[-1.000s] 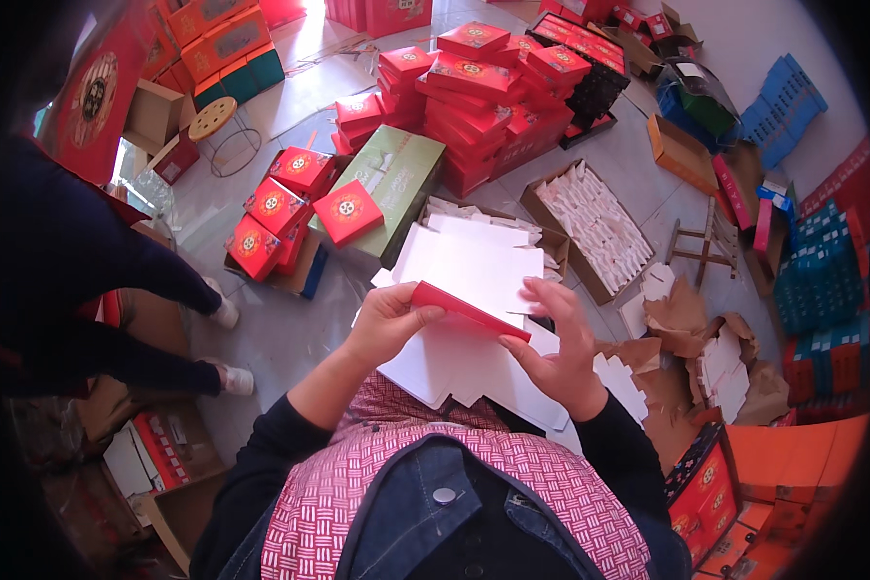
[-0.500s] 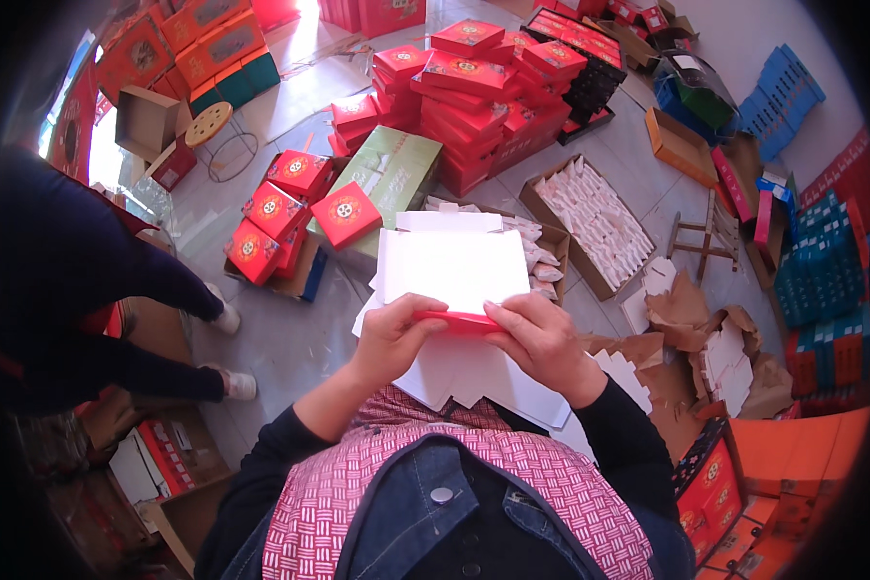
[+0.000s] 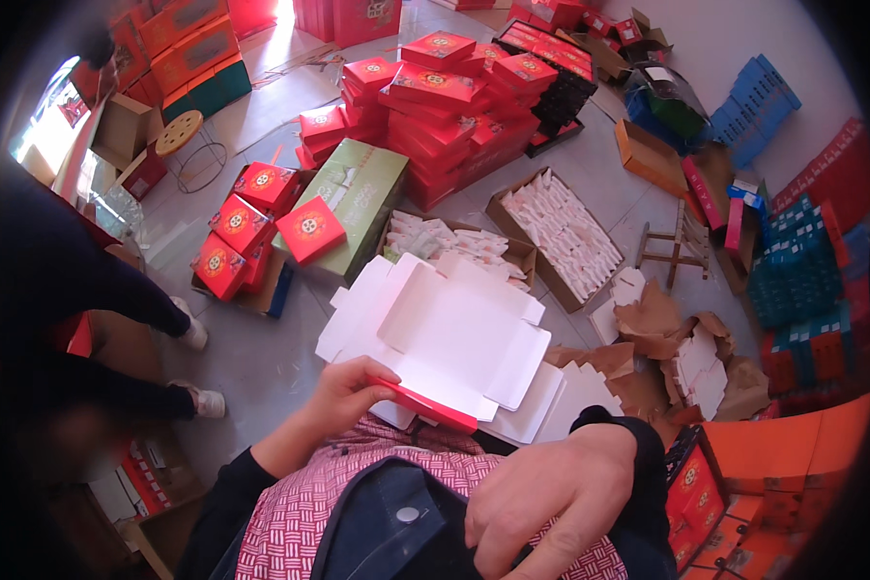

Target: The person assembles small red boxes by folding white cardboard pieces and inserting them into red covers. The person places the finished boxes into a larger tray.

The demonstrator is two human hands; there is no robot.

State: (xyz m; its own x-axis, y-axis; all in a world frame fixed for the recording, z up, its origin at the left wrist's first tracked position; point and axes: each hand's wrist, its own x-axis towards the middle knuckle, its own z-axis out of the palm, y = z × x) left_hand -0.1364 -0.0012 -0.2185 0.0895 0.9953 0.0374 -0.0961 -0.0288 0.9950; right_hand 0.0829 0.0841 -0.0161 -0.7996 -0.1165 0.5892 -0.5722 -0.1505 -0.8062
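Note:
A partly folded cardboard box (image 3: 464,329), white inside with a red outer face, lies tilted above my lap with its flaps spread. My left hand (image 3: 353,394) is closed on its red near edge, thumb over the fold. Away from the box, my right hand (image 3: 556,493) hovers in front of my checked red-and-white apron (image 3: 290,512). Its fingers are loosely bent and apart, with nothing visible in them; some fingertips are hidden. More flat white cardboard (image 3: 527,411) lies beneath the box.
Beyond the box, cartons of small wrapped packets (image 3: 565,227) stand near a green carton (image 3: 343,208). Red boxes (image 3: 435,126) are piled behind. At left, another person's legs (image 3: 116,280) show. Torn brown paper (image 3: 648,319) and orange boxes (image 3: 773,454) lie at right.
My right hand has let go of the box's edge and come back toward my body. The box has turned and tilted, its flaps spreading more. My left hand keeps hold. The whole view has shifted slightly.

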